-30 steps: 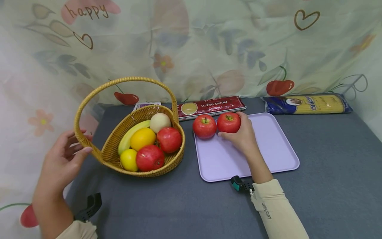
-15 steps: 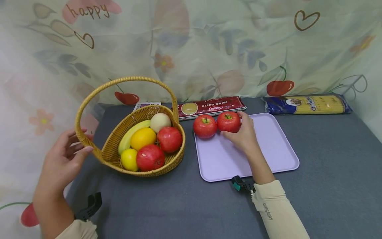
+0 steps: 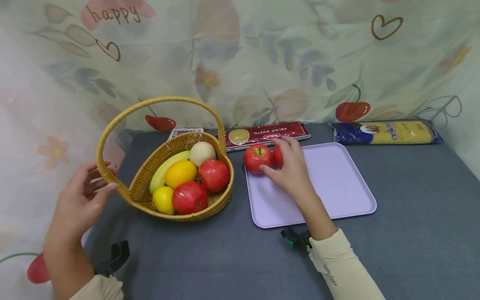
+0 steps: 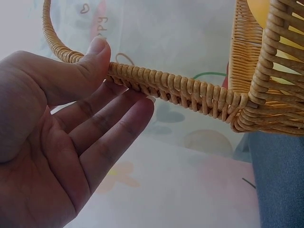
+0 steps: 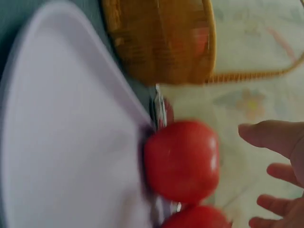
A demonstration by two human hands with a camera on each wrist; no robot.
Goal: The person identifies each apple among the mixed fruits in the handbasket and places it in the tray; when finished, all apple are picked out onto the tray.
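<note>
My left hand (image 3: 80,200) pinches the left side of the handle (image 4: 156,80) of a yellow wicker basket (image 3: 208,214), thumb on top and fingers beneath. In the basket lie a banana (image 3: 165,168), a lemon (image 3: 163,201), an orange-yellow fruit (image 3: 181,174), a pale round fruit (image 3: 202,153) and two red fruits (image 3: 190,198). Over the back left of a lilac tray (image 3: 337,187), my right hand (image 3: 294,175) hovers with fingers spread. Two red apples sit side by side there: the left apple (image 3: 258,158) shows well, while the right apple (image 3: 277,156) is partly hidden behind the hand.
Behind the tray, along the patterned curtain, lie a red pasta packet (image 3: 266,135) and a blue and yellow pasta packet (image 3: 390,131). A small white and purple packet (image 3: 185,131) shows behind the basket. The table (image 3: 232,258) is dark grey.
My right hand has let go of the right apple and moved left, over the two apples. The left hand keeps its place on the basket handle.
</note>
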